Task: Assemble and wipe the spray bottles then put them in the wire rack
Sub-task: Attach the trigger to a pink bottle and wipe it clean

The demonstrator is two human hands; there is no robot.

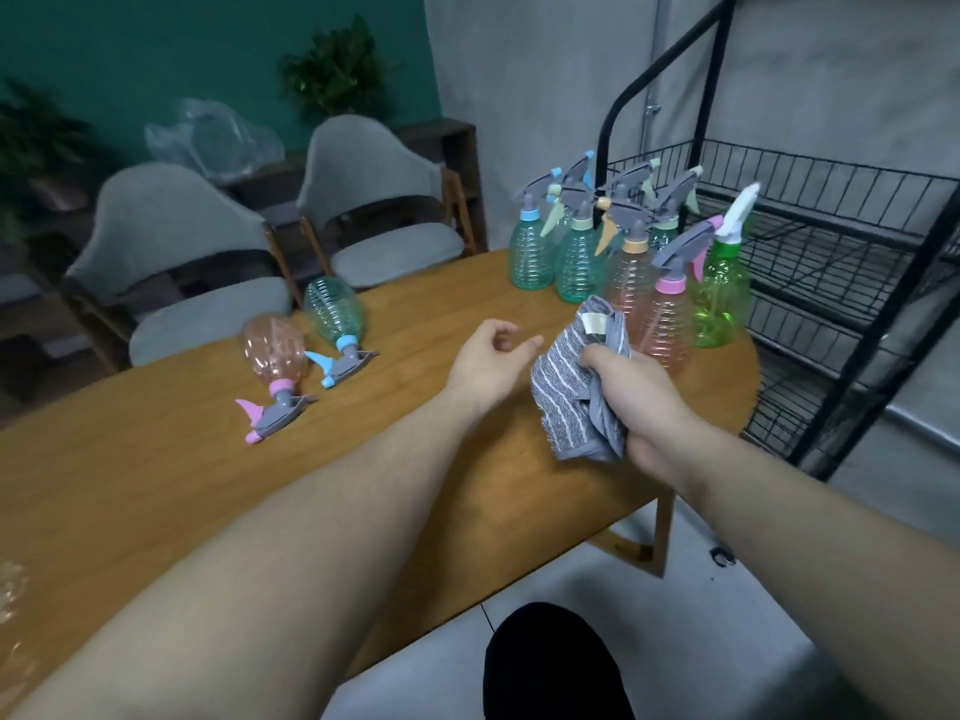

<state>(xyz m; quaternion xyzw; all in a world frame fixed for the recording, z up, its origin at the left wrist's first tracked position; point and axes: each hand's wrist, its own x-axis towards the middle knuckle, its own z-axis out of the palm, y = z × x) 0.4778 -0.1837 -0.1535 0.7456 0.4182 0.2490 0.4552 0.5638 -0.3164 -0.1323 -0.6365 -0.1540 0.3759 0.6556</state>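
Observation:
My right hand (631,402) grips a bunched grey striped cloth (579,392) above the wooden table (156,485). My left hand (488,366) hovers just left of the cloth, fingers loosely curled, holding nothing. Several assembled spray bottles stand upright at the table's far right, among them a pink one (670,319) and a green one with a white trigger (722,283). Two more lie on their sides at the left: a pink bottle (272,356) and a teal bottle (332,309). The black wire rack (831,241) stands right of the table; I see no bottles on its shelves.
Two grey upholstered chairs (171,262) sit at the table's far side. A dark shelf with clear plastic bags and plants lines the green wall. A clear pinkish bottle part (10,589) shows at the left edge. My dark-clothed knee (550,667) is below the table edge.

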